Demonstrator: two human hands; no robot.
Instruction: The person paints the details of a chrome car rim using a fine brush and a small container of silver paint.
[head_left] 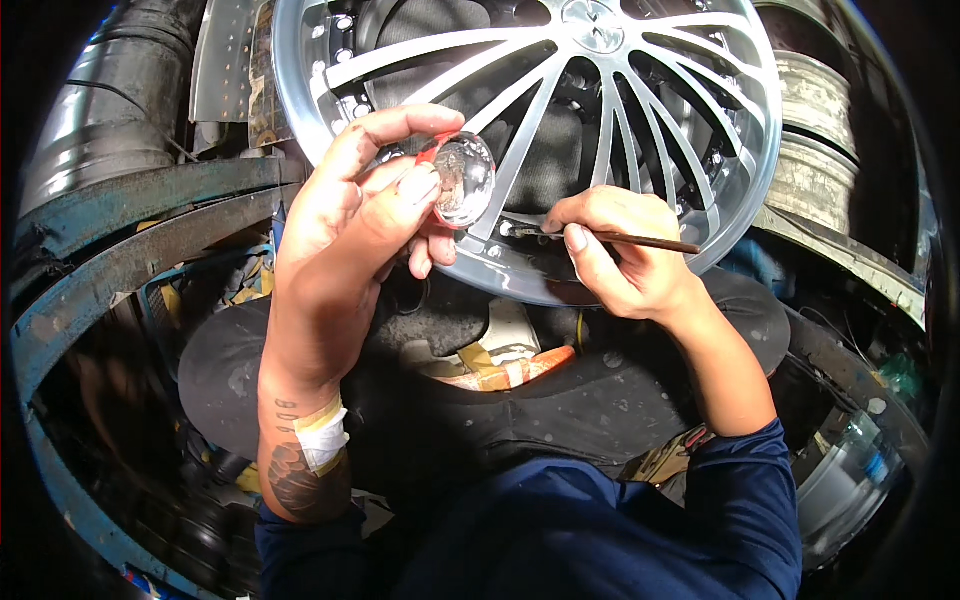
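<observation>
L hand (365, 200) is up at the lower-left rim of the alloy wheel (700, 150), fingers and thumb closed round a small round glossy cap (464, 178), clear or silvery with a red edge showing at its upper left. The cap is tilted toward the person's face, off the wheel and not seated anywhere.

R hand (615, 250) is pinched shut on a thin brown brush (640, 240). The handle points right; the tip end points left and sits at the wheel's lower rim, right beside the cap. Whether the tip touches the metal can't be told, the fingers cover part of it.

The hands are close together but not touching.

The wheel is silver, multi-spoke, w/ bolts round the lip, and lies tilted over the person's lap, lower rim nearest the body. A strip of orange and cream tape (505, 372) lies under it, by the lap.

Progress, as a judgement: fine touch-up at the lower rim looks in hand, w/ brush at work and cap held as a small pot or palette. No painted vs. unpainted stretch can be made out, so how much is done or left stays unclear. The rest of the rim and spokes look clean and bright.
</observation>
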